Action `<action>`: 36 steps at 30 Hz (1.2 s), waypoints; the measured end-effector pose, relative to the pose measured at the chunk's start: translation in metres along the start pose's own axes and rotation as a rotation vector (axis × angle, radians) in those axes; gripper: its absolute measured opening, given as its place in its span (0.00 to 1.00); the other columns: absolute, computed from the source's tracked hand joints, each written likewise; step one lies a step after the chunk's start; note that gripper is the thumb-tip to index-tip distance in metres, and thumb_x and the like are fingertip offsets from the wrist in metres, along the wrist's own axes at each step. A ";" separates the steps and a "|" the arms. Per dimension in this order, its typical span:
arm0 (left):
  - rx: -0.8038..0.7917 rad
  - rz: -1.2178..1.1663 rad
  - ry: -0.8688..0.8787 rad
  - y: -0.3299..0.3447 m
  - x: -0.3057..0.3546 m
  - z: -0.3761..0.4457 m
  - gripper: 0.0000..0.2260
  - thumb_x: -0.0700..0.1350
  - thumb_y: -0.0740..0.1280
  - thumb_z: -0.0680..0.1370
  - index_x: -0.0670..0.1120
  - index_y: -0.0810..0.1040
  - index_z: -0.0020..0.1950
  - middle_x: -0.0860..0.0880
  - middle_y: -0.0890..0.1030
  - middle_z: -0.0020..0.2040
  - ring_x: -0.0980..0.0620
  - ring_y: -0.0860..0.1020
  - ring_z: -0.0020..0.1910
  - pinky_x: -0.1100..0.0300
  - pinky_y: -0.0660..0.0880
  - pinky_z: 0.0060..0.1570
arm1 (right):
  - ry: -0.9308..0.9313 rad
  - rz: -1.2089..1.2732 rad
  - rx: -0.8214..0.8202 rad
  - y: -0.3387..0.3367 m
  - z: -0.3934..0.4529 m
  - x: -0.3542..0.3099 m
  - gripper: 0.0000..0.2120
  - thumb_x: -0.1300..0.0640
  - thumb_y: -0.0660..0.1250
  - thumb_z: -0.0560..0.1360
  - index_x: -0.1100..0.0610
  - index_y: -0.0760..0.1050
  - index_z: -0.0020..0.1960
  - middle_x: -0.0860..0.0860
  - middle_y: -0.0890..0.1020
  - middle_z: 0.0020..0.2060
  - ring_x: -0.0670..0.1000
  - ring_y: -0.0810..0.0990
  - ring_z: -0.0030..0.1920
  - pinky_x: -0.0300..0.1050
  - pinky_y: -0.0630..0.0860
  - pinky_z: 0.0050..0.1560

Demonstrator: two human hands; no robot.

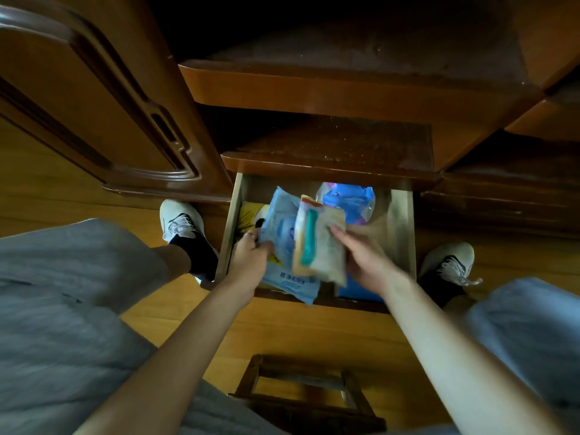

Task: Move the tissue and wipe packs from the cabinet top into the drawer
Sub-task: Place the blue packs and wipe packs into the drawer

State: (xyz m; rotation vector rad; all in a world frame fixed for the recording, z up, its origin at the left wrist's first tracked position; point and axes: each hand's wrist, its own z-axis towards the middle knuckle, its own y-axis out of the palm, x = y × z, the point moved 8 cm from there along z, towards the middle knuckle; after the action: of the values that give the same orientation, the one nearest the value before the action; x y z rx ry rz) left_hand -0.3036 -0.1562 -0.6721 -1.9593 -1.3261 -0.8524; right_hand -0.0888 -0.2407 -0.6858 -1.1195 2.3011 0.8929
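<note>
An open wooden drawer (400,227) sticks out below the cabinet top (332,146). My left hand (249,257) grips a light blue wipe pack (281,227) over the drawer's left half. My right hand (365,257) holds a pale pack with a teal stripe (318,246), tilted against the blue one. A blue and white tissue pack (350,200) lies at the back of the drawer. A yellow item (249,211) shows at the drawer's left side. A blue patch (361,293) lies at the drawer's front, under my right hand.
A tall cabinet door (94,105) stands at left. An upper shelf (314,86) juts over the cabinet top. My shoes (180,219) (448,262) flank the drawer on the wooden floor. A small wooden stool (301,400) sits below my arms.
</note>
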 end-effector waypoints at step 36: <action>-0.015 1.110 0.367 0.029 0.015 0.000 0.17 0.50 0.62 0.83 0.49 0.74 0.71 0.49 0.74 0.71 0.48 0.69 0.71 0.52 0.70 0.65 | 0.349 -0.374 0.096 -0.024 -0.007 0.027 0.19 0.52 0.75 0.76 0.60 0.79 0.62 0.61 0.87 0.49 0.58 0.88 0.45 0.47 0.83 0.36</action>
State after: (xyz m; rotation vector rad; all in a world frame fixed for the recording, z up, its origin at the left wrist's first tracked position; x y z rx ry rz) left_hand -0.2718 -0.1574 -0.6645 -1.9939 0.0619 -0.5776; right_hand -0.0858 -0.2712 -0.7057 -1.6986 2.2479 0.4686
